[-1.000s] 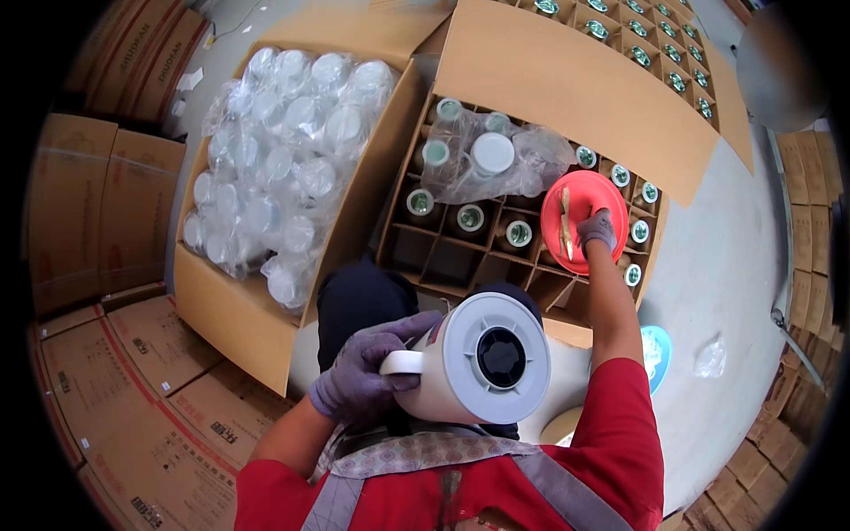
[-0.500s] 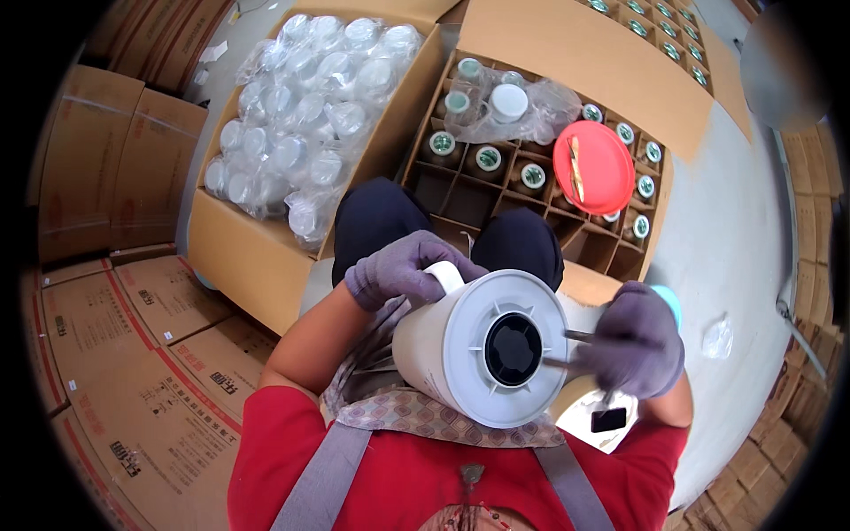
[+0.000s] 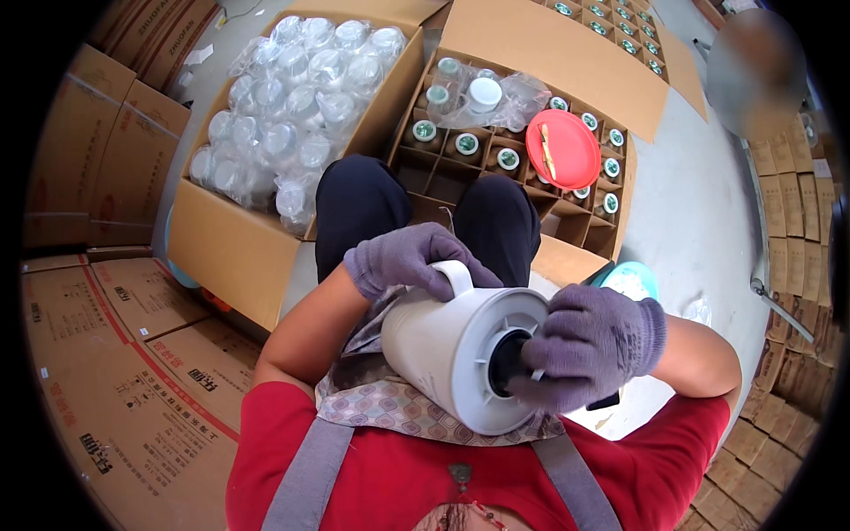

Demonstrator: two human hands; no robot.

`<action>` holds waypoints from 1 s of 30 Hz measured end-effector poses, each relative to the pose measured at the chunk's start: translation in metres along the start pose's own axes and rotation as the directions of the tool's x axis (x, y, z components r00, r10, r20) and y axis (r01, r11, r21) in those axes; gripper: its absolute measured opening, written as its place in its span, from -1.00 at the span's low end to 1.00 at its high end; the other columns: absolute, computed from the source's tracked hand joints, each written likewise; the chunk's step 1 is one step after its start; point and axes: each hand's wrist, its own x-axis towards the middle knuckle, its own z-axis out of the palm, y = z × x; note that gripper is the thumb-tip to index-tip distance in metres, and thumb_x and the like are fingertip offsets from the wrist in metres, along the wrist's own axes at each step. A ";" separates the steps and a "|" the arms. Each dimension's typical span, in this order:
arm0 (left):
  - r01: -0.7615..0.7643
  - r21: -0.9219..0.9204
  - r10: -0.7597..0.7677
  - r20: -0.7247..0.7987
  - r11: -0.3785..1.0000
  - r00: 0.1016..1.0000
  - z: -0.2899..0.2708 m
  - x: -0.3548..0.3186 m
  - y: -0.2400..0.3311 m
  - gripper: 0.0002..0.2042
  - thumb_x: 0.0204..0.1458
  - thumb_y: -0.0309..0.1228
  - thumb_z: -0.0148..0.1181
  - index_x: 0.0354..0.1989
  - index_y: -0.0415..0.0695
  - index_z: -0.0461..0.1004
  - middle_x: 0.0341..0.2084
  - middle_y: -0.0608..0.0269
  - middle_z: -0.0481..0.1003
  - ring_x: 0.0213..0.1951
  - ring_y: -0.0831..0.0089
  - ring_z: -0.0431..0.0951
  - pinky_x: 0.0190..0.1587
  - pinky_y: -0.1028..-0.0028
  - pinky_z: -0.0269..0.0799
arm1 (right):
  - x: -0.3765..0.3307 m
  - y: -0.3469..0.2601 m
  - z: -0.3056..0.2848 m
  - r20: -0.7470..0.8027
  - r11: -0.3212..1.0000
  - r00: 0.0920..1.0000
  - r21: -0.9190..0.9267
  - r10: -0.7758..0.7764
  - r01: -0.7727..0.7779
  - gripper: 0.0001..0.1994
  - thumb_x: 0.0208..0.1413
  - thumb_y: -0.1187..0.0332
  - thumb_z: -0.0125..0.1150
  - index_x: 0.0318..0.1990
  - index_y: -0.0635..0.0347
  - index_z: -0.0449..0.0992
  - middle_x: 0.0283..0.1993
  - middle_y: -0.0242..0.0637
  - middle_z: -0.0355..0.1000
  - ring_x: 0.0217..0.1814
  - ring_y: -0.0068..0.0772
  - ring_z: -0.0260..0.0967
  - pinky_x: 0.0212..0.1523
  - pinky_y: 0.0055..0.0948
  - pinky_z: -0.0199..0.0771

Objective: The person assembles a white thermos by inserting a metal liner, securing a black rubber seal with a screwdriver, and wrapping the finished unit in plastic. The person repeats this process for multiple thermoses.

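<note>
A white thermos jug (image 3: 425,336) lies tilted across my lap, its round ribbed base facing right. My left hand (image 3: 416,261), in a grey-purple glove, is closed around the jug's handle (image 3: 456,277). My gloved right hand (image 3: 589,345) is closed at the base, its fingertips over the black round centre (image 3: 507,363). A small shiny end of a thin metal tool (image 3: 537,375) shows between those fingers; the glove hides most of it. Part of the black centre is covered by the fingers.
Ahead stands a divided carton (image 3: 549,252) of green-and-white-topped bottles, with a red plate (image 3: 564,150) on it. To its left, an open carton (image 3: 235,239) holds bagged clear-and-white containers. Stacked cartons (image 3: 133,372) flank my left. A turquoise tub (image 3: 639,276) is by my right arm.
My right hand has moved left onto the jug's base; the two thin prongs seen earlier are now mostly hidden. The jug has tipped slightly. The whole view has shifted a little.
</note>
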 end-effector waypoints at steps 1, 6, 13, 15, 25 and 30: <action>0.025 0.034 -0.024 -0.019 0.999 1.000 0.004 -0.003 0.001 -0.51 -0.27 -0.33 0.45 -0.11 -0.35 0.58 -0.05 -0.07 0.56 0.02 0.32 0.54 0.13 0.41 0.36 | -0.008 -0.007 0.004 0.032 0.988 0.988 0.018 0.151 -0.151 -0.71 -0.14 0.32 0.23 -0.16 -0.04 0.51 -0.30 -0.42 0.36 -0.40 -0.40 0.37 -0.42 -0.42 0.45; 0.051 0.613 0.235 -0.376 0.788 0.896 0.054 -0.047 0.000 -0.48 -0.11 -0.28 0.37 0.05 -0.26 0.50 -0.05 0.12 0.56 -0.06 0.39 0.57 0.04 0.46 0.41 | -0.044 -0.029 0.056 0.105 0.247 0.357 0.541 0.928 -0.804 -0.83 0.12 0.37 0.12 -0.16 0.16 0.49 -0.29 -0.24 0.48 -0.32 -0.28 0.48 -0.29 -0.39 0.48; 0.100 0.765 0.374 -0.419 0.636 0.828 0.068 -0.048 -0.004 -0.58 -0.14 -0.27 0.39 -0.10 -0.22 0.55 -0.02 0.08 0.53 -0.10 0.17 0.57 -0.04 0.30 0.44 | -0.040 -0.025 0.055 0.224 -0.041 0.126 0.620 0.966 -0.784 -0.83 0.24 0.37 0.05 -0.12 0.24 0.48 -0.37 -0.26 0.46 -0.31 -0.48 0.43 -0.21 -0.45 0.45; 0.059 0.764 0.361 -0.370 0.642 0.856 0.056 -0.049 0.000 -0.65 -0.15 -0.28 0.40 -0.23 -0.24 0.56 0.00 0.08 0.52 -0.07 0.18 0.57 -0.03 0.32 0.45 | -0.040 -0.017 0.041 0.275 -0.037 0.212 0.686 0.938 -0.727 -0.80 0.23 0.39 0.05 -0.08 0.25 0.49 -0.37 -0.33 0.46 -0.30 -0.55 0.42 -0.21 -0.48 0.45; -0.448 -0.051 0.149 -0.905 0.892 0.398 -0.002 -0.041 -0.002 -0.68 0.21 -0.35 0.07 0.06 -0.26 0.43 -0.09 0.13 0.55 -0.07 0.35 0.57 -0.01 0.36 0.50 | -0.295 0.233 0.140 -0.233 -0.260 -0.282 0.120 0.931 -0.958 -0.69 0.09 0.34 0.14 0.01 0.06 0.56 -0.09 0.03 0.52 0.01 0.05 0.47 0.03 -0.19 0.45; -0.627 -0.134 0.038 -0.967 0.768 0.252 -0.023 -0.038 0.007 -0.57 0.27 -0.18 -0.02 0.20 -0.19 0.29 0.05 0.10 0.46 0.08 0.20 0.49 0.11 0.20 0.44 | -0.284 0.311 0.172 -0.119 -0.379 -0.364 -0.144 0.924 -0.914 -0.69 0.07 0.34 0.14 0.00 -0.04 0.55 -0.02 -0.04 0.50 0.07 0.01 0.45 0.05 -0.15 0.44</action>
